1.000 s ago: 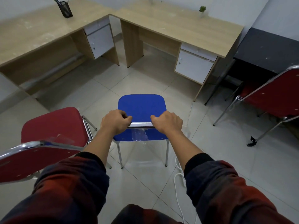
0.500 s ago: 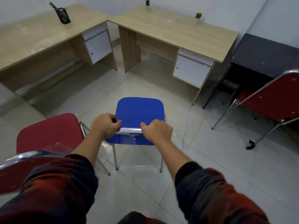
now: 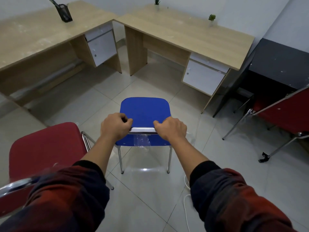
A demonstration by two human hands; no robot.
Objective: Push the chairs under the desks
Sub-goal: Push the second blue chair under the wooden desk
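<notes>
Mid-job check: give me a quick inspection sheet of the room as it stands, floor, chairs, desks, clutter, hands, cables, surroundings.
Surface: pale tiled floor.
Job's things: blue chair out on the floor, short of the right desk; red chair near the left desk; another red chair at right.
Clutter: pen holder, two small plants.
Hands: left hand and right hand grip the blue chair's backrest.
Cables: white cable on floor.
Surroundings: black table, white walls.

Blue chair point(image 3: 145, 109): matt cloth seat, shiny chrome frame. Desks point(image 3: 189, 33) show pale wood-grain tops, smooth white drawer fronts. Floor point(image 3: 222, 158) tiles gleam, glossy. Red chair point(image 3: 45, 148), matt cloth.
</notes>
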